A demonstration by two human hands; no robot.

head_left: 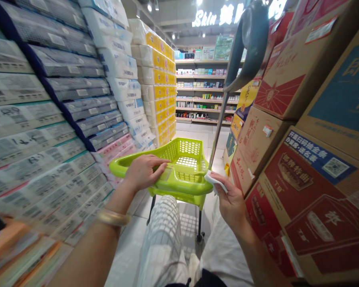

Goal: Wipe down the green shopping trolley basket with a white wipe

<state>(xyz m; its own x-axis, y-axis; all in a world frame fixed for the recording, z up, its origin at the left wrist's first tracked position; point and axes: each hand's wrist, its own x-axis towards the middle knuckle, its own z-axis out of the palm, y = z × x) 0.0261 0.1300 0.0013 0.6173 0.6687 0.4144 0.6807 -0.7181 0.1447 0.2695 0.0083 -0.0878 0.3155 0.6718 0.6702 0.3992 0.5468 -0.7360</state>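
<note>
A lime-green plastic shopping basket [179, 181] on a wheeled stand is right in front of me, with nothing inside it. My left hand [143, 171] rests on its near rim, fingers stretched forward over the edge. My right hand [230, 199] is at the basket's right corner, closed on a folded white tissue or paper [214, 180] that touches the rim. A grey metal pole with a curved grey handle [248, 44] rises from the right side of the basket. A gold bangle [113, 217] sits on my left wrist.
Stacked packs of tissue paper [77, 95] wall the aisle on the left. Red and brown cardboard boxes [302, 159] are piled close on the right. Shelves of small products [203, 95] stand at the far end. The tiled floor [194, 133] runs ahead between them.
</note>
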